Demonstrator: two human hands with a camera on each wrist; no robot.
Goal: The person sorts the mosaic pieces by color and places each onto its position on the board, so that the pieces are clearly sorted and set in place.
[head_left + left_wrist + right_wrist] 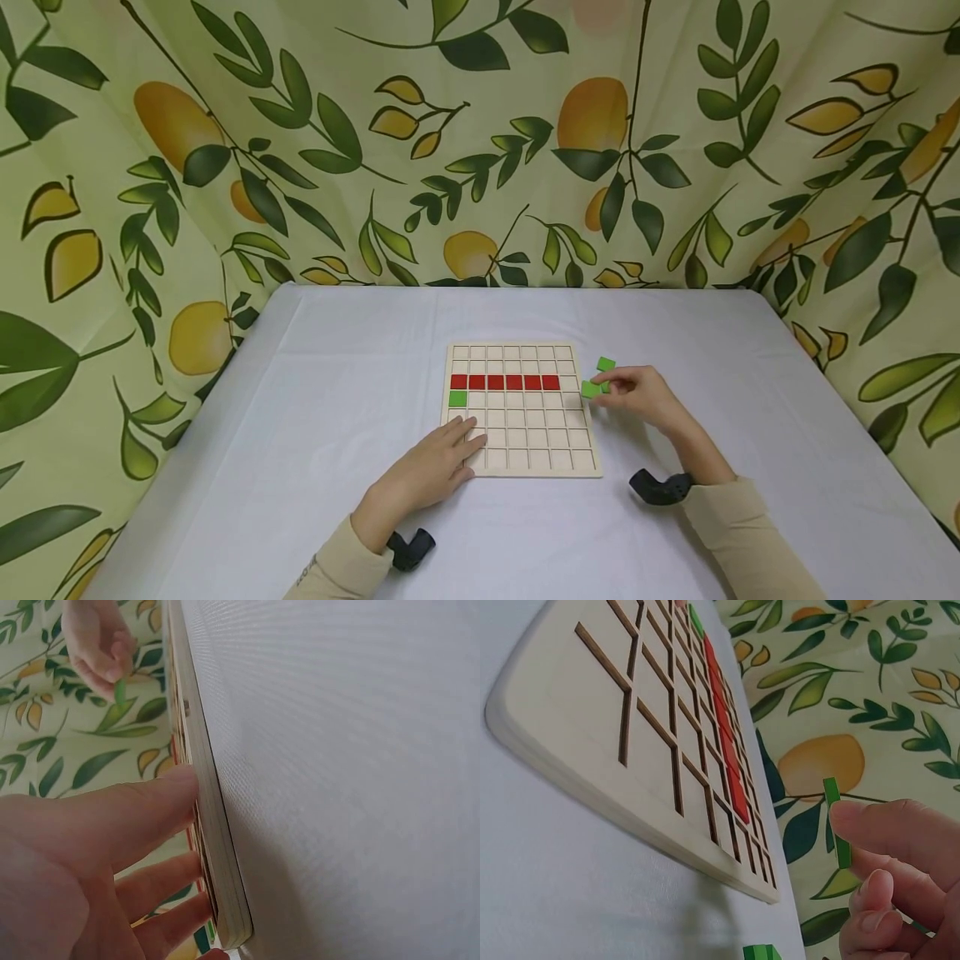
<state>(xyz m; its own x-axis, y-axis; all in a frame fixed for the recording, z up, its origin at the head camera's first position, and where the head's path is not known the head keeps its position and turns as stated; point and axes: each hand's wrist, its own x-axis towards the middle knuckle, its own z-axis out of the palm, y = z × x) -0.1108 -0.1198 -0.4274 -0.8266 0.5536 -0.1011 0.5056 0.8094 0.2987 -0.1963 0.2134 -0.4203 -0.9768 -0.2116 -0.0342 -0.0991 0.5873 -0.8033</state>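
A pale wooden grid board (536, 463) lies flat on the table. Several red square tiles (496, 382) fill most of its third row, and one green tile (457, 398) sits at the left end of the row below. My left hand (431, 462) rests on the board's near left corner, fingers spread over the squares and thumb at the near edge. Just off the board's right side, my right hand (637, 396) pinches a thin green tile (837, 825) between thumb and fingers, held up off the table. Another green tile (606, 364) lies beyond those fingertips, and more green shows partly hidden behind them.
A white cloth (337, 358) covers the table. Behind it and at both sides hangs a leaf-and-fruit patterned curtain (468, 167). A black device is strapped at each wrist, one by the left cuff (412, 550) and one by the right cuff (660, 487).
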